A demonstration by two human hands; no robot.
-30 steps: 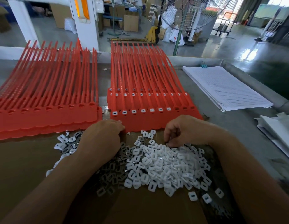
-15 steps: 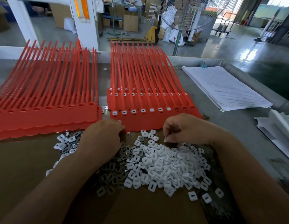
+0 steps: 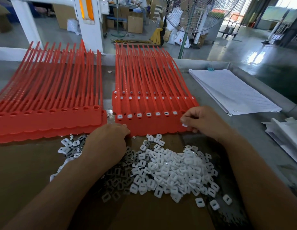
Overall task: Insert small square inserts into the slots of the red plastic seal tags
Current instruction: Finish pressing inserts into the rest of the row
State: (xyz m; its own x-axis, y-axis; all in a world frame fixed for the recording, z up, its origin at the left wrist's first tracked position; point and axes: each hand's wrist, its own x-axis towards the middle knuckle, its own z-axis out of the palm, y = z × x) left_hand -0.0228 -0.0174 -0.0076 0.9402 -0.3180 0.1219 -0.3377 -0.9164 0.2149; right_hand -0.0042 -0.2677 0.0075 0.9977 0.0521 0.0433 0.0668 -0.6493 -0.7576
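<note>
My right hand [image 3: 205,121] pinches one white insert [image 3: 184,125] over the near edge of the red seal tags [image 3: 154,126]; the next empty slot [image 3: 183,111] lies just at 12 o'clock of it, in a row running 9 to 3. My left hand [image 3: 109,143], at 9 o'clock, is farther, fingers curled down by the insert pile [image 3: 169,170]; its palm is hidden, so I cannot tell whether it holds anything

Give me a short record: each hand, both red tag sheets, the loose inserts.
right hand: pinches a white insert over the right tag sheet
left hand: fingertips at that sheet's near left corner
right tag sheet: seven front-row slots filled
left tag sheet: front-row slots empty
insert pile: loose, on the near side of the sheets
</note>
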